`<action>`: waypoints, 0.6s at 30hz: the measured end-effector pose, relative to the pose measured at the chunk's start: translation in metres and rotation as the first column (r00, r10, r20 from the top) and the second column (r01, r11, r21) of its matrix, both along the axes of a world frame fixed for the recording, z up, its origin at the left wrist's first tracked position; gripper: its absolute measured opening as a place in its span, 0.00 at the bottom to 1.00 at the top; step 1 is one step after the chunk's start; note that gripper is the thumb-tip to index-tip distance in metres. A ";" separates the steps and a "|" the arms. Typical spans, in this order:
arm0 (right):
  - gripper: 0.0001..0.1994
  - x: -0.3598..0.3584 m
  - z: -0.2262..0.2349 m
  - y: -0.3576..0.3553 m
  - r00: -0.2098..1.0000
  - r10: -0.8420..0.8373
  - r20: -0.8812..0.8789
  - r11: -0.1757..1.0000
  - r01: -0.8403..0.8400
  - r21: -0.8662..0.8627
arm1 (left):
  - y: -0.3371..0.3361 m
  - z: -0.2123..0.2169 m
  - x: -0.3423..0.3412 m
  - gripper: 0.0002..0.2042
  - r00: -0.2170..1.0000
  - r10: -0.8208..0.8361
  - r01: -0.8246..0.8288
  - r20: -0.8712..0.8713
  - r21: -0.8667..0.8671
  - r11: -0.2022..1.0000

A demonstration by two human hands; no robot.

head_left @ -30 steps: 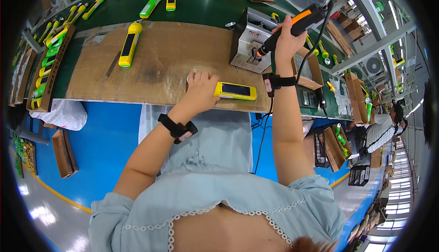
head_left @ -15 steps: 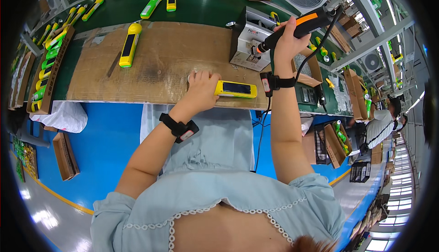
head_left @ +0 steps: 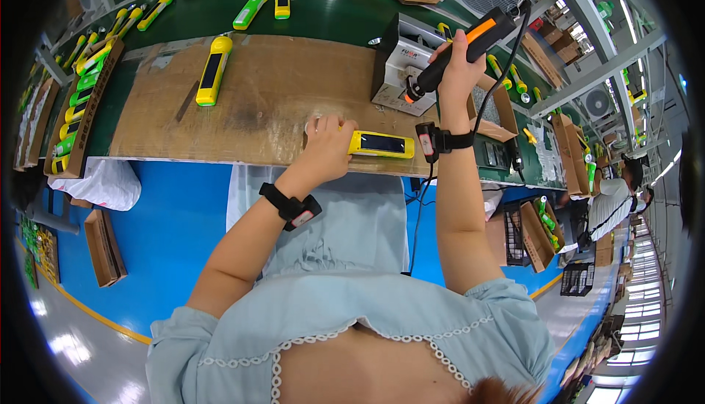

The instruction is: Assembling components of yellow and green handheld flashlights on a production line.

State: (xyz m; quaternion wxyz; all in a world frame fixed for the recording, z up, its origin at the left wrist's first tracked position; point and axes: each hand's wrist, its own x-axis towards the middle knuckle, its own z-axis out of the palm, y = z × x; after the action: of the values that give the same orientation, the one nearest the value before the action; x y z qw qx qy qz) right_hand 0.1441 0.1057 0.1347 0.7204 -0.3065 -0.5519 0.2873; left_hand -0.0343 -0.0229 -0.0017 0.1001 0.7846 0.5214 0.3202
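Note:
A yellow flashlight-like device [head_left: 385, 144] with a long dark panel lies flat at the near edge of the cardboard sheet. My left hand [head_left: 328, 146] is closed over its left end and hides that end. Raised on the right, my right hand [head_left: 460, 75] is wrapped around a black electric screwdriver [head_left: 432, 75] with an orange stripe and a cable. The screwdriver tilts down to the left, its orange tip at the front of a grey metal box [head_left: 391, 74], probably a screw feeder. Whether the tip touches the box, I cannot tell.
Another yellow device [head_left: 214, 72] lies on the cardboard sheet [head_left: 272, 74] at the left. A carton [head_left: 103, 85] of green and yellow devices stands at the far left. More devices lie on the green belt [head_left: 198, 8] behind. An open carton [head_left: 503, 114] is right of my right wrist.
My right hand has brought the screwdriver's tip lower and slightly left at the front of the grey box. My left hand stays on the yellow device. The whole view has shifted slightly.

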 end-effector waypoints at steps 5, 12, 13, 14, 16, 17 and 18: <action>0.14 -0.016 -0.006 -0.043 0.993 0.116 -0.008 0.993 -0.116 -0.022 | 0.002 -0.005 0.000 0.23 1.000 0.013 -0.012 -0.006 0.051 0.999; 0.10 -0.044 -0.016 -0.067 0.953 0.295 -0.075 0.955 -0.296 -0.006 | 0.003 -0.007 -0.001 0.24 1.000 0.011 -0.011 -0.011 0.023 1.000; 0.10 -0.045 -0.018 -0.066 0.953 0.295 -0.075 0.955 -0.296 -0.003 | 0.003 -0.006 -0.001 0.24 1.000 0.007 -0.006 -0.012 0.022 1.000; 0.10 -0.046 -0.020 -0.066 0.954 0.294 -0.063 0.955 -0.295 -0.011 | 0.003 -0.005 -0.001 0.25 1.000 0.002 -0.002 -0.013 0.020 1.000; 0.10 -0.048 -0.022 -0.066 0.953 0.301 -0.044 0.953 -0.302 -0.029 | 0.003 -0.003 0.000 0.26 0.999 0.009 -0.010 -0.031 -0.026 1.000; 0.10 -0.049 -0.024 -0.065 0.951 0.305 -0.044 0.951 -0.306 -0.029 | 0.004 -0.003 0.000 0.28 0.999 0.013 -0.017 -0.049 -0.074 0.997; 0.10 -0.049 -0.024 -0.064 0.955 0.294 -0.045 0.955 -0.296 -0.037 | 0.005 -0.003 0.000 0.28 0.999 0.017 -0.021 -0.049 -0.074 0.997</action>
State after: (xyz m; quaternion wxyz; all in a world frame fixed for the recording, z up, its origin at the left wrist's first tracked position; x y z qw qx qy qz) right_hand 0.0947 0.0416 0.1102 0.6734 -0.2305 -0.5708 0.4094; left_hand -0.0342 -0.0181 -0.0047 0.1134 0.7830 0.5425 0.2824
